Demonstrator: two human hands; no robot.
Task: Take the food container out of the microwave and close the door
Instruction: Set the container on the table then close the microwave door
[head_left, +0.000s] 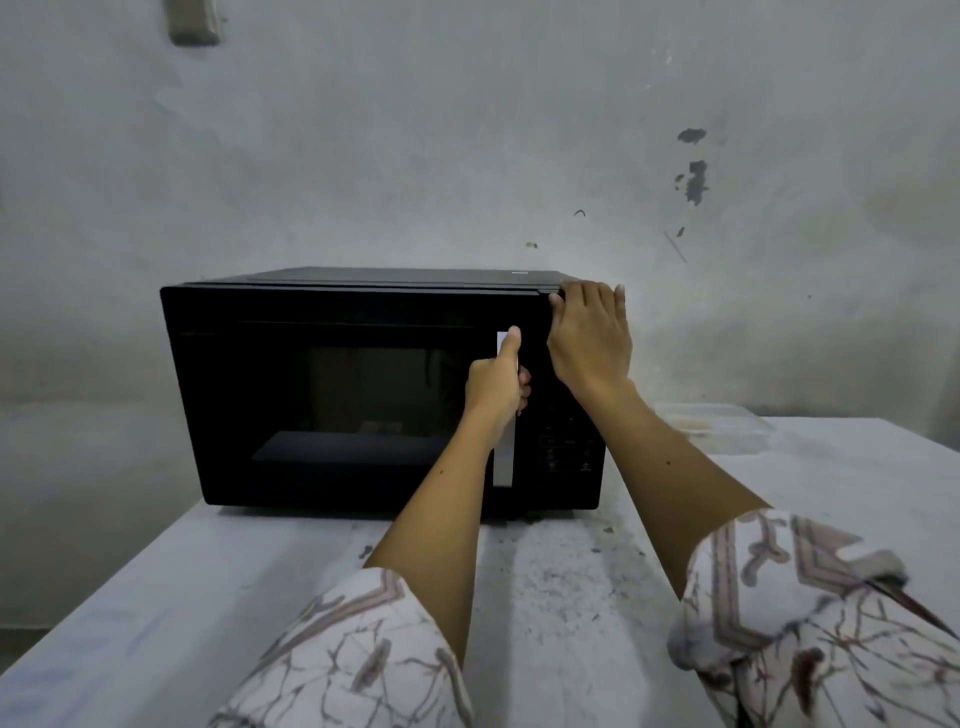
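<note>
A bare wall backed the surface (208, 597). The microwave (332, 395) door looked shut, the left grip (496, 384) closed around its handle (504, 457), the right grip (589, 338) flat, empty, bracing the top corner. A container (717, 426) sat beside it. Unbraced, a pull might slide the oven.

Microwave (337, 395): black, upright on worktop (156, 597), door (332, 400) shut, silver handle (504, 457). Food container (717, 426): clear, lidded, sat right of microwave, near wall.

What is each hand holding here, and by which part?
The left hand grips the microwave door's silver handle near its upper half. The right hand holds nothing, just rests on the microwave's top right corner.
</note>
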